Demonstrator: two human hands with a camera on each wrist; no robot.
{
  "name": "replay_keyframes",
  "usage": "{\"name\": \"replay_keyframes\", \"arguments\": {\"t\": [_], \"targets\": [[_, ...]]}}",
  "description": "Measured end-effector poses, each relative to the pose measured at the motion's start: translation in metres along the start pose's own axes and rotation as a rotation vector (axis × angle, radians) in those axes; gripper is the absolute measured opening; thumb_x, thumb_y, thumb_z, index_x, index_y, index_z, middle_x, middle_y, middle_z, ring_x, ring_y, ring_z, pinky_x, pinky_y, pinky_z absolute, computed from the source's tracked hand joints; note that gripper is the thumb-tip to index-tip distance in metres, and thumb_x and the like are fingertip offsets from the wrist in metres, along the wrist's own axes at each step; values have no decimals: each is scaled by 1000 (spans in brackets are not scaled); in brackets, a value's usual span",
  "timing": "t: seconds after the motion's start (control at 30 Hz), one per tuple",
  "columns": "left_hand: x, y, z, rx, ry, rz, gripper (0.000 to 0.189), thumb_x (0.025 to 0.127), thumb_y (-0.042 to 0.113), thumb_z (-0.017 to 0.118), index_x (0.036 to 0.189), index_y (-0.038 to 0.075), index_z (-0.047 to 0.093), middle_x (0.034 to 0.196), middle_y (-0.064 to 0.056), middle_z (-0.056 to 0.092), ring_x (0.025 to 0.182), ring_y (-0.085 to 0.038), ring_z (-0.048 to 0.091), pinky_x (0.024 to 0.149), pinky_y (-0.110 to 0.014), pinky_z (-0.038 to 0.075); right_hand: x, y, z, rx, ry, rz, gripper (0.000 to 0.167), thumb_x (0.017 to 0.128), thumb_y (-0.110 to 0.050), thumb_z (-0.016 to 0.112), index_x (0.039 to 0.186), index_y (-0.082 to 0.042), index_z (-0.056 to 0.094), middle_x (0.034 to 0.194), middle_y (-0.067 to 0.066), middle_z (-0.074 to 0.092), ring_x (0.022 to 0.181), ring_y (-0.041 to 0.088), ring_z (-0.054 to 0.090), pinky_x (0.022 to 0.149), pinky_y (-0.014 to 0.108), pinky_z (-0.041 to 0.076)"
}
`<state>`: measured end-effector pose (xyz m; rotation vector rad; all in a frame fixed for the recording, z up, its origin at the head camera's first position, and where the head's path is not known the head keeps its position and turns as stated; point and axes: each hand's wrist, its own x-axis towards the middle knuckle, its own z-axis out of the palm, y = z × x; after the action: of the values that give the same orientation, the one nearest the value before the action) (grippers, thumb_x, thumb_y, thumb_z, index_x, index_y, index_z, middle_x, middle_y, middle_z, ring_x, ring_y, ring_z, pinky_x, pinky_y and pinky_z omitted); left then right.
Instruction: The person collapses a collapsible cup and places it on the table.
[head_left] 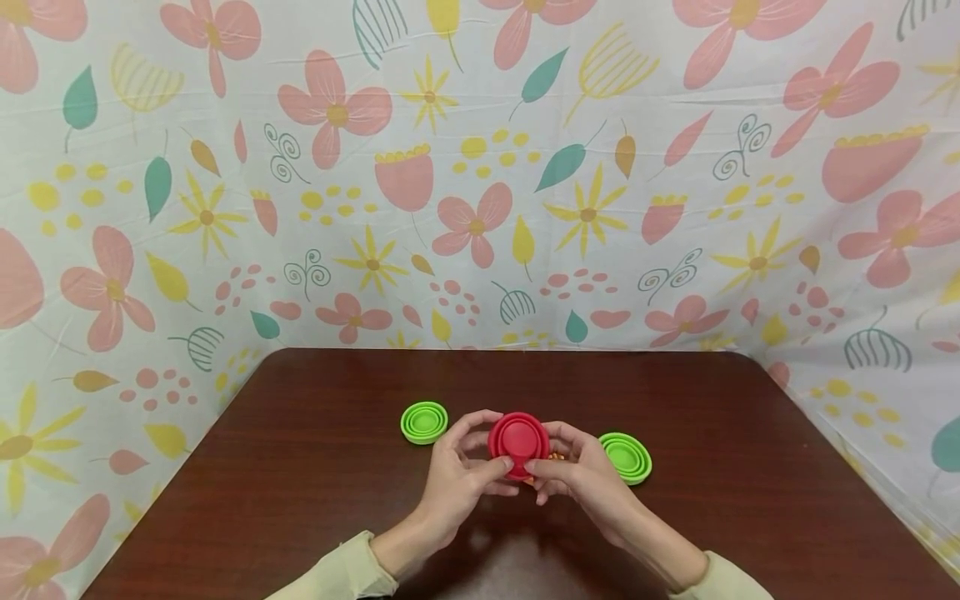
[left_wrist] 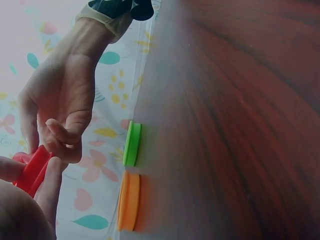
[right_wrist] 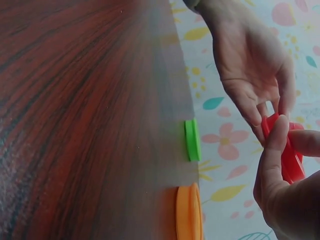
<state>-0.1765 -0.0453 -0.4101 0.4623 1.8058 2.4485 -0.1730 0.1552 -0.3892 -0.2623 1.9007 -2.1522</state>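
Observation:
A red collapsible silicone cup (head_left: 519,437), round with concentric rings, is held up over the middle of the table, its ringed face toward the head camera. My left hand (head_left: 459,475) grips its left side, thumb on the lower rim and fingers round the edge. From the right, my right hand (head_left: 588,479) pinches the same cup, its thumb near the left one. In the left wrist view the red cup (left_wrist: 34,172) shows edge-on between both hands. An orange ringed piece (right_wrist: 188,212) stands on the table, mostly hidden behind the right hand in the head view.
One green ringed cup (head_left: 424,423) lies on the table left of the hands. Another green ringed cup (head_left: 626,458) lies just right of the right hand. The dark wooden table (head_left: 337,517) ends at a flower-patterned cloth (head_left: 472,167) behind.

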Motion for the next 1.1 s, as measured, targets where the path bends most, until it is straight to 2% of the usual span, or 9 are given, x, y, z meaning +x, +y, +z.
{"name": "replay_keyframes", "arguments": {"t": [0.13,0.43,0.63,0.87,0.97,1.1], "targets": [[0,0,2,2,19,6,53,86,-13,72,136,0,60,115,-24,70,74,-28,77,68,-48,65,1,1,1,-15,13,-10,49,93,-2,75,134,9,52,103,15,68,74,20,67,65,33,63],[1,-1,6,31,68,16,51,85,-15,71,133,2,64,114,-24,71,72,-26,76,67,-47,65,2,3,4,-25,52,-30,45,91,1,74,131,10,55,99,15,68,72,20,66,62,32,62],[2,-3,7,47,77,8,53,85,-17,66,134,4,70,115,-21,71,73,-24,76,67,-45,65,3,5,6,-56,86,-40,41,90,3,73,128,8,59,98,16,67,72,24,67,61,33,62],[2,-3,4,43,61,10,56,83,-18,65,135,2,70,124,-20,70,91,-30,76,70,-46,65,3,5,1,-22,4,-58,41,90,3,75,126,10,58,102,16,67,74,24,69,65,35,64],[3,-1,0,43,33,3,56,84,-17,66,137,1,69,127,-21,69,98,-30,74,73,-47,65,3,5,-3,0,-41,-60,45,90,1,77,129,11,59,104,16,68,76,23,70,68,36,64],[3,1,-4,41,-21,-10,57,86,-16,67,142,-1,65,132,-21,67,98,-28,74,76,-46,64,4,5,-8,6,-77,-54,49,89,-2,79,134,9,62,108,16,72,80,24,72,71,37,65]]}}
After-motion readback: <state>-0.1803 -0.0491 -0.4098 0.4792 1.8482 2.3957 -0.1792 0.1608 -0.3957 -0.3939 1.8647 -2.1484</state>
